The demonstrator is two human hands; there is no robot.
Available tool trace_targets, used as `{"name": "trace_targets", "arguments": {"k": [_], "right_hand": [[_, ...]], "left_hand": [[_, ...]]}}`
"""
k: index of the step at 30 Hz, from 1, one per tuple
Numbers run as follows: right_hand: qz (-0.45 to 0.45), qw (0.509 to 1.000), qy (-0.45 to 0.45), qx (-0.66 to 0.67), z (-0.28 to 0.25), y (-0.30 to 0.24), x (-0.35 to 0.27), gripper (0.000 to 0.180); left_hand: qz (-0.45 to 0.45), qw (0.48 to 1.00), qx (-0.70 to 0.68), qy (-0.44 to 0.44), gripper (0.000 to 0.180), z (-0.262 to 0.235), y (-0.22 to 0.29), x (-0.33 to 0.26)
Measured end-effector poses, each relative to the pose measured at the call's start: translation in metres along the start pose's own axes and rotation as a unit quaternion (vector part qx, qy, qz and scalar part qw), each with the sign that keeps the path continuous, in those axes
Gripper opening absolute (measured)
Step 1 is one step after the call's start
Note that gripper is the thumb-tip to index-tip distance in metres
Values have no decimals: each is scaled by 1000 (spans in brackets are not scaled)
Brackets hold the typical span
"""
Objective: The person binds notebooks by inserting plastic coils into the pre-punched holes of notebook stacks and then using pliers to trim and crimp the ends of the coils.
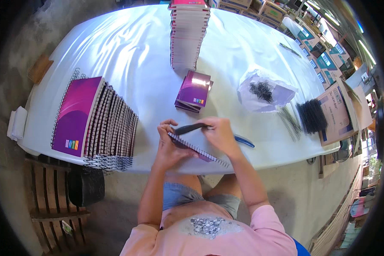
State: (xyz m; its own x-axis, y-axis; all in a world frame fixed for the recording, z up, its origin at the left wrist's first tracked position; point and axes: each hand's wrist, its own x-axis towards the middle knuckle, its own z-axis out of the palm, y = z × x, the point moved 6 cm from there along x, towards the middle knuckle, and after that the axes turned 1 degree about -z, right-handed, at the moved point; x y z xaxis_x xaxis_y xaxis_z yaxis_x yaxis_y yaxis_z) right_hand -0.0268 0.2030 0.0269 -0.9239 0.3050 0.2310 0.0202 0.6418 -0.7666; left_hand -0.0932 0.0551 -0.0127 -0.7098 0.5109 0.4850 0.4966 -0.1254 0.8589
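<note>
My left hand is closed around a small notebook, held tilted above the table's near edge. A metal spiral coil runs along the notebook's upper edge, and its loose end sticks out at the lower right. My right hand grips a dark, slim, slightly curved tool, its tip close to the coil's upper left end by my left fingers. Which kind of tool it is cannot be made out. Just right of my right wrist lies a blue curved handle-like object.
A long row of purple spiral notebooks stands at the left. A small purple stack lies ahead, with a tall pile behind it. Loose coils rest in a white bag and beside an open carton at right.
</note>
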Motion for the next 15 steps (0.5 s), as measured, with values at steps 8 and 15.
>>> {"name": "trace_targets", "arguments": {"k": [8, 15], "right_hand": [[81, 883, 251, -389, -111, 67, -57, 52], [118, 915, 100, -373, -34, 32, -111, 46]], "left_hand": [[-188, 935, -294, 58, 49, -9, -21, -16], [-120, 941, -229, 218, 65, -20, 26, -23]]}}
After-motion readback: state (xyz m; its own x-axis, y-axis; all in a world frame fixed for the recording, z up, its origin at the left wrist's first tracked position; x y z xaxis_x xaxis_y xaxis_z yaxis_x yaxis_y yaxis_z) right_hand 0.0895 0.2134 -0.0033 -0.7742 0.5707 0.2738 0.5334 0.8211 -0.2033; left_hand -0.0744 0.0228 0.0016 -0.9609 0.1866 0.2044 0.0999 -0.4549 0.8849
